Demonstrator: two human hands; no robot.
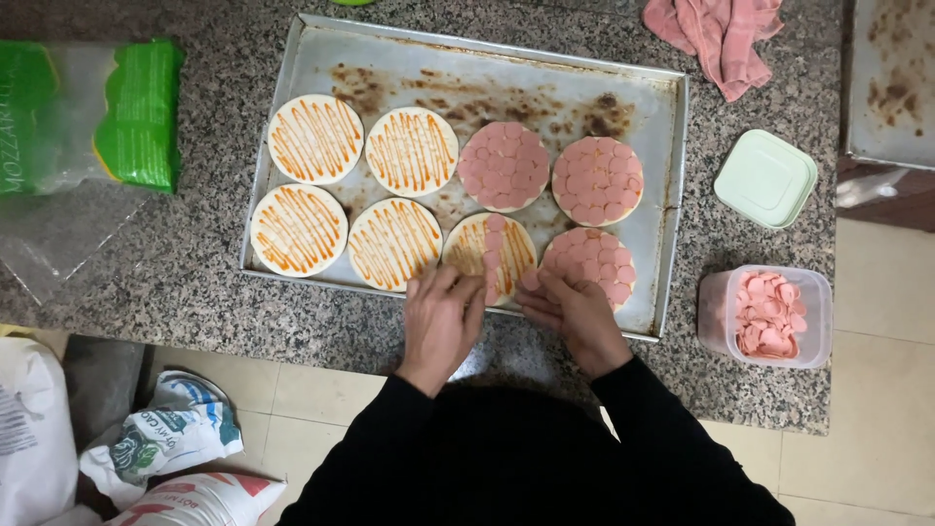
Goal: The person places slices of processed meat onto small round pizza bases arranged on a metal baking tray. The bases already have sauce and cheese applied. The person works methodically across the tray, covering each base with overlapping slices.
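Observation:
A worn metal baking tray [643, 107] on a granite counter holds several small round dough bases. The left ones [315, 138] carry only orange sauce stripes. Three at the right [597, 179] are covered with pink sausage slices. One base [492, 253] at the front middle has a column of slices down its centre. My left hand [441, 321] rests at that base's near left edge, fingers together. My right hand [570, 310] is at its near right edge and pinches a sausage slice [529, 280].
A clear tub of sausage slices [769, 314] stands right of the tray, its pale green lid [766, 179] behind it. A green-and-clear cheese bag [93, 117] lies at left, a pink cloth [721, 34] at the back. Sacks [166, 438] sit on the floor.

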